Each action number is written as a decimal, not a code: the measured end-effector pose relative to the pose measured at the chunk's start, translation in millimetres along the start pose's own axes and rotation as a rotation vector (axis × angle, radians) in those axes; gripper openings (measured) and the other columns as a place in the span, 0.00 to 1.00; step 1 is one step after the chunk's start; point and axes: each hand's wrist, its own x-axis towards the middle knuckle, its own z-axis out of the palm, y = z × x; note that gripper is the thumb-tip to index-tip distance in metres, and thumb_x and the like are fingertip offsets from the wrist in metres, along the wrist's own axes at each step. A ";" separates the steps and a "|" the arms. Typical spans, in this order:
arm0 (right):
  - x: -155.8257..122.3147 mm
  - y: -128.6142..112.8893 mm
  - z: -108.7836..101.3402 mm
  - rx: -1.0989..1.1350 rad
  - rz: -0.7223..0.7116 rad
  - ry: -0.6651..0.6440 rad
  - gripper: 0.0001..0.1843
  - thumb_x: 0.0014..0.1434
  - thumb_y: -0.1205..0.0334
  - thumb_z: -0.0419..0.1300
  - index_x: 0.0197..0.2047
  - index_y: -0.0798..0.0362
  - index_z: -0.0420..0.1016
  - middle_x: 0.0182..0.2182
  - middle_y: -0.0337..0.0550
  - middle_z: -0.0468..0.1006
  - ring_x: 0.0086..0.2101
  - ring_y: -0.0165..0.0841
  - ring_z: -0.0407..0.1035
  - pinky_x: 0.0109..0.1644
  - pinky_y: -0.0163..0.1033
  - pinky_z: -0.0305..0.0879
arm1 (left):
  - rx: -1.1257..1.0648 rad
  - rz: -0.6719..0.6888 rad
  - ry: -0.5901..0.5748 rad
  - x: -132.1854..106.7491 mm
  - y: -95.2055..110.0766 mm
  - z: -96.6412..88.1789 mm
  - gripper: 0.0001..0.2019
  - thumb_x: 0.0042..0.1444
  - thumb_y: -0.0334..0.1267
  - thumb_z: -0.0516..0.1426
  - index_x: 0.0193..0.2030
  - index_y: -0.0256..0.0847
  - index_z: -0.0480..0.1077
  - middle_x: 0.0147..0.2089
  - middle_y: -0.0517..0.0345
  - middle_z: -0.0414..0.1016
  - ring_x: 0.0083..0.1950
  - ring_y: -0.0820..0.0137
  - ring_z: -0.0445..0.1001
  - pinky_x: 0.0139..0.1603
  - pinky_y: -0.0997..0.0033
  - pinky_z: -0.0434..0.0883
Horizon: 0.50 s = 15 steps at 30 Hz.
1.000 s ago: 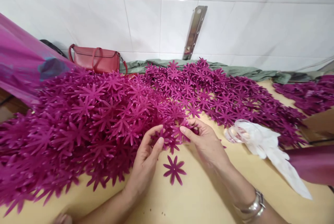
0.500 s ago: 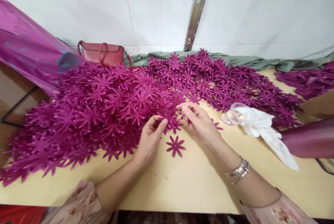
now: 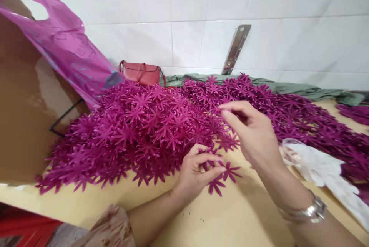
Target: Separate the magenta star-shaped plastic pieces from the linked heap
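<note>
My left hand (image 3: 193, 172) is low over the table, its fingers closed around a purple artificial flower (image 3: 211, 158) whose petals poke out between thumb and fingers. Just beyond its thumb, a loose purple flower (image 3: 230, 172) lies on the table. My right hand (image 3: 253, 135), with a silver bracelet (image 3: 313, 210) at the wrist, is raised in front of the pile, thumb and forefinger pinched together. Purple petals show right behind those fingertips, so I cannot make out what they hold. A large heap of purple flowers (image 3: 150, 124) spreads to the left and behind both hands.
A pink plastic bag (image 3: 72, 43) hangs over a cardboard box (image 3: 20, 105) at left. Behind the heap are a red handbag (image 3: 141, 73) and green cloth (image 3: 300, 90). White gloves (image 3: 317, 162) lie at right beside a clear plastic ring. Dark specks dot the table (image 3: 178, 231).
The view has turned left and tilted up. My right hand has moved away from my left, up toward the pile. My left hand now sits lower, over the loose flower's edge.
</note>
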 end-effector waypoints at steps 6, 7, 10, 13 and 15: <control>42.7 -42.7 49.7 0.081 -0.141 -0.171 0.15 0.65 0.67 0.60 0.52 0.47 0.84 0.54 0.43 0.83 0.55 0.38 0.75 0.66 0.49 0.63 | 0.072 0.123 0.159 -2.0 8.6 -5.3 0.13 0.68 0.39 0.56 0.50 0.47 0.83 0.49 0.50 0.73 0.53 0.61 0.74 0.60 0.58 0.71; 41.1 -44.4 47.9 0.086 -0.127 -0.157 0.15 0.65 0.66 0.60 0.52 0.48 0.84 0.53 0.44 0.84 0.54 0.39 0.76 0.65 0.49 0.64 | 0.045 0.118 0.181 -0.9 7.9 -6.2 0.14 0.69 0.38 0.55 0.50 0.46 0.82 0.49 0.50 0.75 0.55 0.61 0.74 0.62 0.57 0.69; 24.0 -42.3 27.1 0.049 -0.036 -0.132 0.14 0.66 0.61 0.60 0.51 0.51 0.83 0.39 0.43 0.85 0.41 0.37 0.77 0.51 0.44 0.69 | -0.075 0.082 0.218 3.2 1.9 -7.3 0.11 0.67 0.36 0.58 0.51 0.44 0.80 0.52 0.51 0.79 0.57 0.61 0.74 0.66 0.56 0.66; 0.4 -29.6 3.2 -0.036 0.085 -0.142 0.14 0.66 0.56 0.60 0.50 0.52 0.82 0.29 0.39 0.79 0.29 0.32 0.69 0.37 0.40 0.65 | -0.185 0.044 0.227 6.3 -5.5 -5.9 0.13 0.64 0.38 0.61 0.55 0.43 0.76 0.50 0.52 0.81 0.52 0.64 0.77 0.59 0.60 0.71; -13.8 -16.3 -6.0 -0.052 0.167 -0.160 0.15 0.65 0.54 0.62 0.49 0.53 0.82 0.26 0.37 0.75 0.27 0.31 0.65 0.34 0.39 0.62 | -0.262 0.009 0.223 7.3 -8.9 -4.5 0.17 0.60 0.41 0.65 0.55 0.42 0.74 0.41 0.56 0.81 0.42 0.68 0.78 0.50 0.65 0.74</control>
